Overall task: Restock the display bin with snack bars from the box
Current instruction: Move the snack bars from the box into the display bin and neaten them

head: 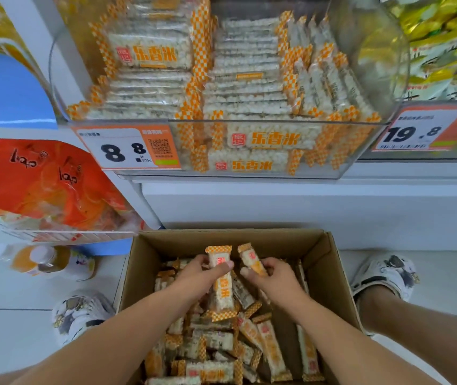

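Note:
A brown cardboard box [330, 273] stands on the floor between my feet, holding several loose snack bars [270, 345] in clear wrappers with orange checkered ends. Over the box, my left hand [196, 276] grips one snack bar [223, 284] upright. My right hand [274, 279] holds a second bar [251, 259], tilted to the left. Above, the clear display bin [266, 122] on the shelf is packed with rows of the same bars.
A price tag reading 8.8 [127, 148] is fixed to the bin's front left, another reading 19.8 [416, 132] to the right. Orange snack bags [41, 179] fill a wire basket at left. Two drink bottles [41, 259] lie on the floor. My shoes [385, 273] flank the box.

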